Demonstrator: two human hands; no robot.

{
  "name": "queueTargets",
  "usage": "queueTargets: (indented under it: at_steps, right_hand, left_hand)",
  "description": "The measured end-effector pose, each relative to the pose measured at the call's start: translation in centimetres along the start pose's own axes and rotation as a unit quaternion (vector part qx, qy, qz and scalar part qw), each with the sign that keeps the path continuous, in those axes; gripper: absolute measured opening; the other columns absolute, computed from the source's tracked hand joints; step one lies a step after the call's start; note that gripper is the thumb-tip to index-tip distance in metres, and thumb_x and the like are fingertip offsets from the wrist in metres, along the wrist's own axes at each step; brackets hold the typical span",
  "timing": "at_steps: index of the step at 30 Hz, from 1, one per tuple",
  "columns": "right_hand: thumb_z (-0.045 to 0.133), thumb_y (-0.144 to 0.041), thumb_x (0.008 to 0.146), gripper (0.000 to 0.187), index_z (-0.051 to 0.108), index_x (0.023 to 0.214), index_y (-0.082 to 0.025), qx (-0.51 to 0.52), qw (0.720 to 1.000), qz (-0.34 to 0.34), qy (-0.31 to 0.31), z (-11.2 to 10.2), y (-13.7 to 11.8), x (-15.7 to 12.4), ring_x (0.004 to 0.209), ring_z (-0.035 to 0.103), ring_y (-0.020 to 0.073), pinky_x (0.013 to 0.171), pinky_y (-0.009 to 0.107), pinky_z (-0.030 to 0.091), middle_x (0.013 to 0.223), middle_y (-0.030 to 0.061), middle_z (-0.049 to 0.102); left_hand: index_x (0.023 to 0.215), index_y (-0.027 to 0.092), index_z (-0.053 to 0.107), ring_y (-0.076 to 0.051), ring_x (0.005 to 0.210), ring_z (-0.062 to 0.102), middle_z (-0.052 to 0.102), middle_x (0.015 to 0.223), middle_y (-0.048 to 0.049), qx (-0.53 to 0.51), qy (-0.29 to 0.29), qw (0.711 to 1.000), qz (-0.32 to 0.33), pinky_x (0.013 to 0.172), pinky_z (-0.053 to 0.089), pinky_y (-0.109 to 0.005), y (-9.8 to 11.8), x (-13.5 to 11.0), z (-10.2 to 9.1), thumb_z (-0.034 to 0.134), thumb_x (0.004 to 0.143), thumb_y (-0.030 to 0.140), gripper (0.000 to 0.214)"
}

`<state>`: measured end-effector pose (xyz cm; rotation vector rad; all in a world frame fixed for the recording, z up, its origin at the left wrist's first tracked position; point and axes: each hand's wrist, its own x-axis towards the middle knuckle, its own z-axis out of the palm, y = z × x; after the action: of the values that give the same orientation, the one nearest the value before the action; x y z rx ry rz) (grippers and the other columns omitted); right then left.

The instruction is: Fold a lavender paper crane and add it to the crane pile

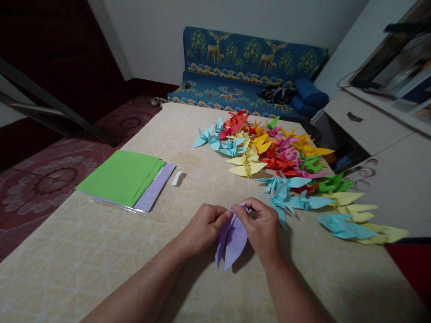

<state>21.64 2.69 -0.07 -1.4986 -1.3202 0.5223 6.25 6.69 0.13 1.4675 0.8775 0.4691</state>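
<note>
Inside table edges, room leftward: hands pinch purple paper.

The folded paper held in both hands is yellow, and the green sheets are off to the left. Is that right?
Not quite: the head view shows the folded paper is purple, not yellow. The left hand and right hand do hold it, and the green sheets are off to the left.
</note>
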Motion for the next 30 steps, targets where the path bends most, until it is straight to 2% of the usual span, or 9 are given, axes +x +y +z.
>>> queueTargets:
  at_steps: [5,8,11,13,17,19,22,26,30]
  right_hand:
    - [0.067,-0.032,0.082,0.021,0.063,0.065,-0.021,-0.006,1.000,-0.001,0.019,0.1,0.2,0.0,0.058,0.056,0.0146,0.054,0.024,0.041,0.060,-0.0018,0.060]
    - [0.060,-0.036,0.088,0.034,0.057,0.058,-0.021,-0.022,0.999,0.010,0.035,0.1,0.4,0.1,0.053,0.052,0.0134,0.051,0.024,0.038,0.053,-0.0032,0.052]
    - [0.051,-0.033,0.094,0.029,0.061,0.071,-0.020,-0.020,0.994,-0.053,0.091,-0.1,-0.1,0.3,0.074,0.061,0.0178,0.071,0.029,0.048,0.073,0.0019,0.061]
    - [0.054,-0.029,0.093,0.013,0.063,0.092,-0.020,-0.030,0.981,-0.121,0.150,-0.2,-0.7,0.2,0.098,0.060,0.0230,0.090,0.037,0.047,0.097,0.0074,0.063]
    - [0.064,-0.023,0.086,0.008,0.063,0.094,-0.022,-0.058,0.970,-0.159,0.173,0.1,-1.8,-0.6,0.097,0.059,0.0236,0.089,0.040,0.048,0.097,0.0071,0.058]
    - [0.066,-0.022,0.084,0.007,0.066,0.091,-0.022,-0.047,0.976,-0.150,0.153,0.6,-2.0,-1.1,0.092,0.059,0.0223,0.084,0.037,0.050,0.095,0.0064,0.056]
    - [0.067,-0.023,0.084,0.009,0.069,0.093,-0.023,-0.032,0.983,-0.125,0.133,1.5,-1.8,-1.4,0.091,0.060,0.0219,0.080,0.035,0.051,0.096,0.0066,0.055]
    - [0.068,-0.023,0.084,0.008,0.070,0.093,-0.023,-0.025,0.986,-0.102,0.127,2.2,-1.3,-1.3,0.092,0.061,0.0211,0.079,0.034,0.052,0.096,0.0063,0.058]
    - [0.064,-0.019,0.087,0.006,0.069,0.089,-0.022,0.006,0.990,-0.085,0.114,2.3,-1.1,-1.1,0.086,0.062,0.0187,0.076,0.030,0.052,0.088,0.0048,0.062]
  left_hand:
    - [0.060,0.017,0.047,-0.009,0.053,0.029,0.036,0.056,0.0047,0.029,-0.022,0.999,0.024,0.050,0.022,-0.024,0.0,0.0,-0.1,0.048,0.090,0.049,0.044]
    - [0.058,0.017,0.046,-0.009,0.052,0.029,0.035,0.055,0.0049,0.026,-0.033,0.999,0.023,0.050,0.021,-0.024,-0.1,0.1,-0.1,0.051,0.090,0.045,0.043]
    - [0.057,0.015,0.048,-0.008,0.052,0.030,0.036,0.054,0.0049,-0.015,-0.011,0.999,0.026,0.050,0.022,-0.024,-0.3,0.3,0.0,0.055,0.089,0.045,0.044]
    - [0.059,0.013,0.056,-0.009,0.053,0.034,0.043,0.055,0.0034,-0.077,0.049,0.995,0.029,0.052,0.027,-0.023,-0.3,0.6,0.2,0.058,0.087,0.045,0.042]
    - [0.074,0.012,0.069,-0.011,0.062,0.052,0.062,0.068,-0.0016,-0.262,0.211,0.941,0.047,0.062,0.044,-0.022,-0.1,1.0,0.4,0.068,0.081,0.039,0.029]
    - [0.078,0.013,0.070,-0.011,0.068,0.057,0.066,0.075,-0.0015,-0.336,0.250,0.906,0.059,0.068,0.050,-0.023,0.0,1.1,0.5,0.074,0.076,0.035,0.023]
    - [0.076,0.015,0.070,-0.010,0.070,0.060,0.066,0.076,0.0002,-0.398,0.260,0.878,0.063,0.072,0.053,-0.022,0.1,1.1,0.7,0.081,0.070,0.032,0.021]
    - [0.070,0.014,0.067,-0.008,0.065,0.059,0.062,0.069,0.0021,-0.436,0.239,0.866,0.059,0.067,0.054,-0.020,0.2,1.0,1.1,0.083,0.068,0.029,0.022]
    - [0.069,0.013,0.065,-0.009,0.067,0.062,0.062,0.067,0.0023,-0.470,0.217,0.854,0.061,0.072,0.058,-0.022,0.1,1.2,1.4,0.082,0.070,0.025,0.021]
